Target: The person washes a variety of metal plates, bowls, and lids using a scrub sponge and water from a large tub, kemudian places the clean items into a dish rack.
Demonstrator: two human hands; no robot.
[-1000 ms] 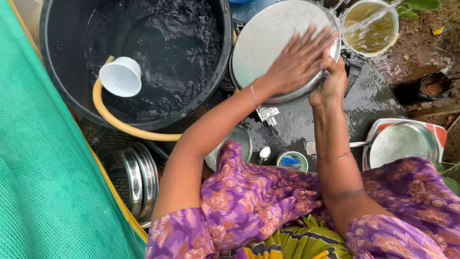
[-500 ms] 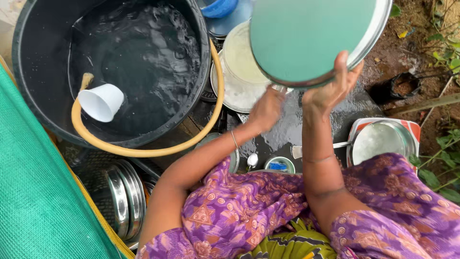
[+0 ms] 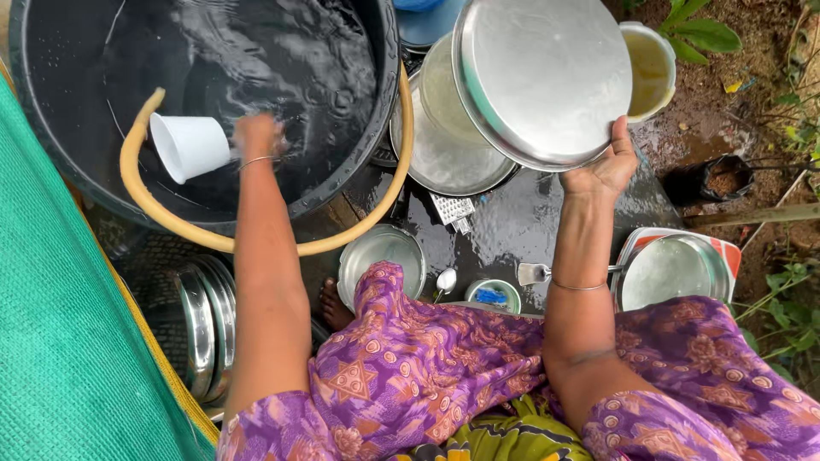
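Note:
My right hand (image 3: pixel 608 166) grips the lower rim of a round steel plate (image 3: pixel 547 77), held tilted above a large steel basin (image 3: pixel 440 158). My left hand (image 3: pixel 256 135), blurred, reaches over the water in a big black tub (image 3: pixel 386 102) and is right against a white plastic mug (image 3: pixel 190 145) floating there. Whether the fingers hold the mug is unclear. A yellow hose (image 3: pixel 256 246) loops over the tub's rim into the water.
A pale bucket of murky water (image 3: pixel 651 68) stands behind the plate. A steel bowl (image 3: pixel 380 260), spoon (image 3: pixel 446 280), small round container (image 3: pixel 494 294) and grater (image 3: pixel 453 207) lie on the wet slab. Steel plates (image 3: pixel 205 324) stack at left, beside green netting (image 3: pixel 68 341). A steel pan (image 3: pixel 670 271) sits on a red tray.
My left hand left the plate and swung left over the tub to the white mug. The right hand alone keeps the plate, now turned with its shiny face toward me.

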